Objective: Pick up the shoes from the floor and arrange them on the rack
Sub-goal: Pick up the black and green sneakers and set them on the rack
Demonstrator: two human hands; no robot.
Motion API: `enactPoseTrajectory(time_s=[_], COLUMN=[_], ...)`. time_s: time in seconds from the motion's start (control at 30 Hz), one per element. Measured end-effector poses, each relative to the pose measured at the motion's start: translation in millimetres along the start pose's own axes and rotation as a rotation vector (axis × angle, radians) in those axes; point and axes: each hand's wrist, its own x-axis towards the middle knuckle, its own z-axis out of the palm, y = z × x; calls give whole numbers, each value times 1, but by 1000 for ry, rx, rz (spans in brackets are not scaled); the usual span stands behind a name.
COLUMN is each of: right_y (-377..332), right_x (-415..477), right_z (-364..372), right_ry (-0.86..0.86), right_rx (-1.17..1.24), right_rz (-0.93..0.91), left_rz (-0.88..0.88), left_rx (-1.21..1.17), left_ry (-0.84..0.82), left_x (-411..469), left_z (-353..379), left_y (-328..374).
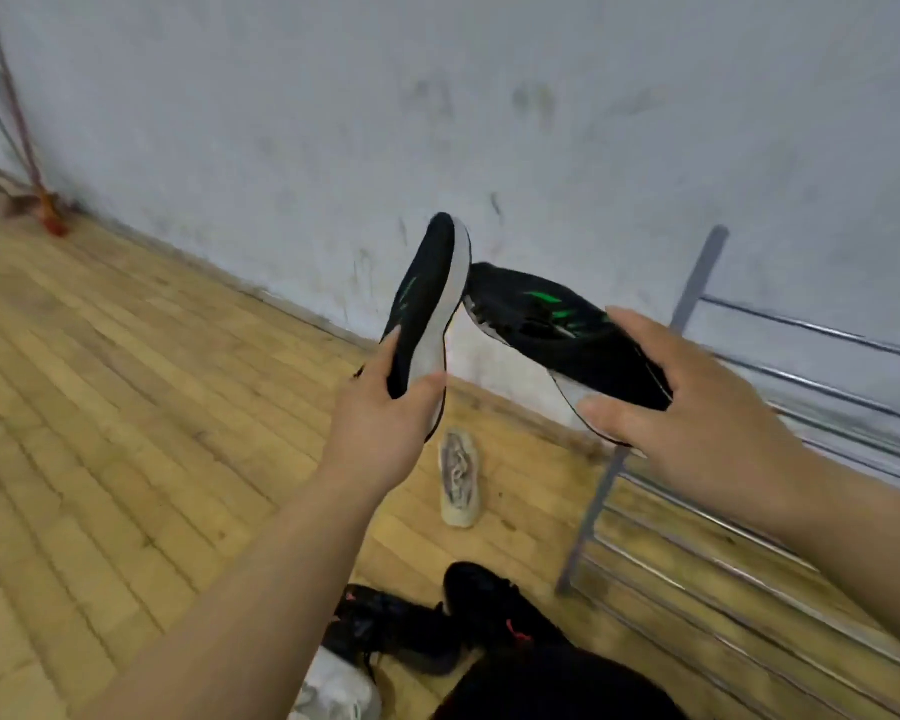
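Note:
My left hand [385, 413] grips the heel of a black sneaker with a white sole [427, 298], held toe up in the air. My right hand [676, 402] holds its mate [546, 319], black with green stripes, by the heel, toe pointing left. The two toes nearly touch above the floor. The metal shoe rack [697, 283] stands at the right against the wall, its grey post and thin rails just behind my right hand. A beige sneaker [459, 478] lies on the wooden floor below the held pair. Black shoes with red accents [468, 615] lie nearer me.
A stained white wall [437, 122] runs along the back. A red-handled broom or mop [27, 163] leans in the far left corner. A pale shoe [333, 688] shows at the bottom edge, next to my dark trouser leg [557, 683]. Wooden floor [126, 407] spreads to the left.

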Motion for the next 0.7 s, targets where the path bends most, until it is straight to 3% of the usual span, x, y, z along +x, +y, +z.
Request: enactPoseTrajectory(time_s=[0.17,0.33,0.5,0.7], right_y=[32,123,183,229], right_x=[-68,-139,-172,-185], right_z=[-122,-182,-226,-246], right_ry=[290,566,716,711], right_rx=[9,58,139,27], right_rz=[69,280,448,536], left_rz=[213,366,342,359], left_rx=[33,138,121,264], left_ry=[-113,-296,-339,-356], left_x=[-27,-63,-112,-128], left_z=[79,190,279,343], left_y=[132,205,187,192])
